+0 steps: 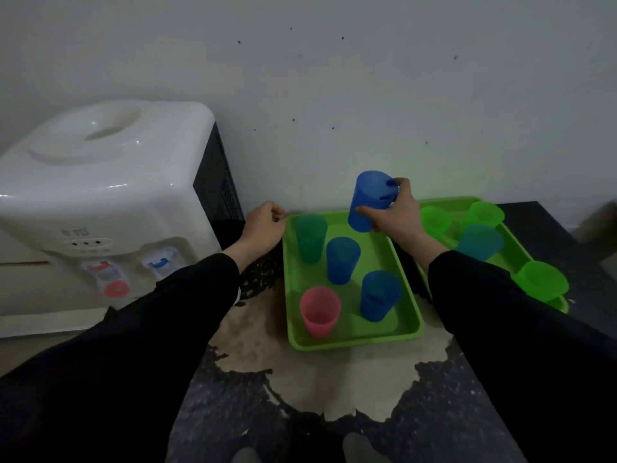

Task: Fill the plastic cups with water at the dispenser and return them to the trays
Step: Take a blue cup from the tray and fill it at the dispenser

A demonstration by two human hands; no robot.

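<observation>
Above tray [354,339], tilted blue cup [367,202]

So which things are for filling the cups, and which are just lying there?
For the job: blue cup in the right hand, pink cup, near tray, far tray, water dispenser.
Just lying there: peeling tabletop, blurry dark thing at the right edge.

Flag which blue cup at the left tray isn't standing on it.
The blue cup gripped by the right hand, tilted in the air over the left tray's far end. The other two blue cups stand upright on the tray.
</observation>
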